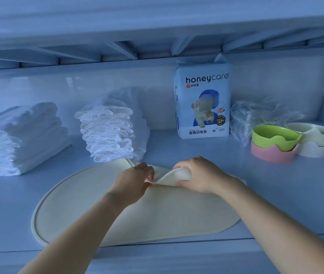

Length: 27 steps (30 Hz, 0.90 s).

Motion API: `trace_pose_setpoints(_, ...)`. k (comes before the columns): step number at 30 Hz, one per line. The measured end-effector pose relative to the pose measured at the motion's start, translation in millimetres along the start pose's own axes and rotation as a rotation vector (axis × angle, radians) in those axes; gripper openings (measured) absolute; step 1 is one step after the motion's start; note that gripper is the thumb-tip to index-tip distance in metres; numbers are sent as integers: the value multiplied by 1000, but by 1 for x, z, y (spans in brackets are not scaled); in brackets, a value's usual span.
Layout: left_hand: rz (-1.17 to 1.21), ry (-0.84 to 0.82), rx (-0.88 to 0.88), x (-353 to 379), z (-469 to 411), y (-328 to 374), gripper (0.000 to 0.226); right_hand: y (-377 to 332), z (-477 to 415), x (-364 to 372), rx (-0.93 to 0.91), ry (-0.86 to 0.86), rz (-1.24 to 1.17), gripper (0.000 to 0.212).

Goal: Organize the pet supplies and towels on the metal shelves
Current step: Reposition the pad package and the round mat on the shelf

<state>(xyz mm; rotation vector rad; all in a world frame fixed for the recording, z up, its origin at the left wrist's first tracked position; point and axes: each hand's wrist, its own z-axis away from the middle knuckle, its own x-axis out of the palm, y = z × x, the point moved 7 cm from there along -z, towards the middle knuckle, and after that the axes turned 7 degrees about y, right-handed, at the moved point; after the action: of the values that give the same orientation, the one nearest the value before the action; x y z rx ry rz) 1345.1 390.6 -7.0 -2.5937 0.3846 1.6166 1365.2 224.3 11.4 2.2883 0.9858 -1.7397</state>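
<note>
Head view: cream oval mat [157, 218], thin raised rim, lies flat on shelf [285, 190], centre; far edge at 12 o'clock curled up; left hand [135, 180] pinches that edge, right hand [198, 175] grips the flap; towel stack [109, 133] at 11, bowls [275, 143] at 2

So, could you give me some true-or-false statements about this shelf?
The left hand and right hand both hold the lifted far edge of the cream oval mat. True.
The green wavy-rimmed bowl sits nested in the pink bowl. True.
The white-and-blue plastic pack of pet pads lies flat. False: it stands upright.
The stack of folded white frilly-edged towels stands right of that pack. False: it stands left of it.
</note>
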Motion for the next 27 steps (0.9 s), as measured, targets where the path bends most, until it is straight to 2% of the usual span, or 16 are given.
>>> trace_pose_setpoints(4,43,7,16,-3,7,0,17,-2,6,3,21,37,29,33)
trace_pose_setpoints(8,137,-10,30,0,0,11,33,-5,9,5,17,52,104,26)
trace_pose_setpoints(12,154,14,47,7,-9,27,42,-7,9,6,41,58,137,32)
trace_pose_setpoints(17,182,135,55,3,-16,32,21,0,13,-4,55,79,164,41)
trace_pose_setpoints(27,86,78,-12,10,-22,35,22,34,16,-22,-9,44,154,48)
